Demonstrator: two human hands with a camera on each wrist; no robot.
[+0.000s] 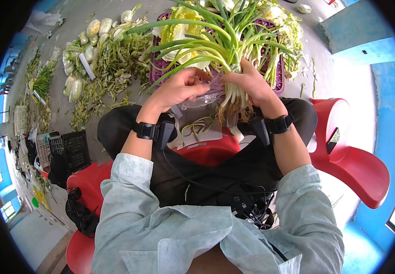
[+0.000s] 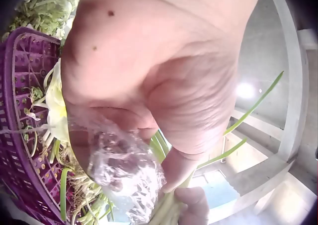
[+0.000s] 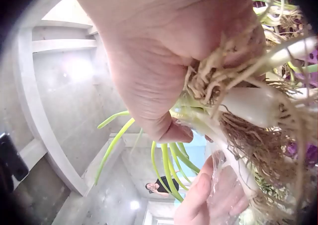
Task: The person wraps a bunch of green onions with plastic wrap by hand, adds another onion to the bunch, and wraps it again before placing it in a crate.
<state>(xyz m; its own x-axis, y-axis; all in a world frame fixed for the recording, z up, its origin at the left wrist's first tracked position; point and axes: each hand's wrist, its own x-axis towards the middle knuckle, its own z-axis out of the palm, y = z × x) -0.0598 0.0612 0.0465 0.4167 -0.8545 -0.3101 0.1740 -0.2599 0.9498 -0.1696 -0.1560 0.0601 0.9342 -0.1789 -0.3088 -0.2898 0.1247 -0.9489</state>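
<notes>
A bunch of green onions stands leaf-end up and outward before my knees in the head view, pale stems and brown roots pointing toward me. My right hand grips the bunch by its lower stems, thumb across the front. In the right wrist view, roots and white bulbs stick out beside that hand. My left hand pinches clear plastic film at the left of the stems. In the left wrist view the crumpled film bunches under the fingers, close to the stems.
Behind the bunch sits a purple basket with cabbage leaves and more green onions. Leaf trimmings and wrapped vegetables cover the floor at left. A red stool stands at right. A person appears far off.
</notes>
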